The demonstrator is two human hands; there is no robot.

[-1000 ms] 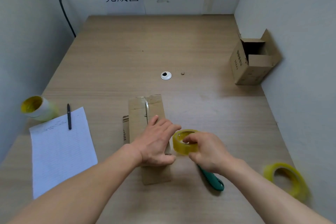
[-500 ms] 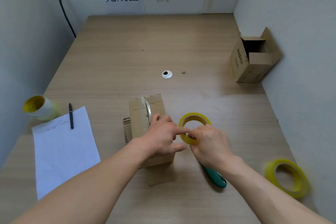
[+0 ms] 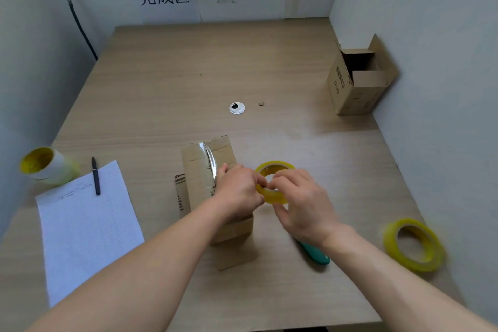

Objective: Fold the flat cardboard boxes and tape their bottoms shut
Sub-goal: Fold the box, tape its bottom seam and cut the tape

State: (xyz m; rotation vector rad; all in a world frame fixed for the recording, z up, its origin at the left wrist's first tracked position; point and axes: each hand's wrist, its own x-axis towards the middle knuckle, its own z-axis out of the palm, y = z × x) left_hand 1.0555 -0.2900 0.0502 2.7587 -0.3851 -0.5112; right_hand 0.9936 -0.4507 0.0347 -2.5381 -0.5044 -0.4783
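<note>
On the wooden worktop [image 3: 161, 89] the cardboard box [image 3: 199, 170] lies front-centre, seam partly taped. The left hand [image 3: 237, 194] has quit pressing it flat and joined the right hand [image 3: 301, 205]: both sets of fingers pinch the tape roll [image 3: 272, 195] beside it (likely hunting the loose end).

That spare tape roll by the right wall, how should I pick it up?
Pinch the spare roll by its band from above, fingers in the hole and thumb on the outer face. It lies flat with the hole up, so the band is exposed. Take its left side, because the wall crowds its right.
</note>
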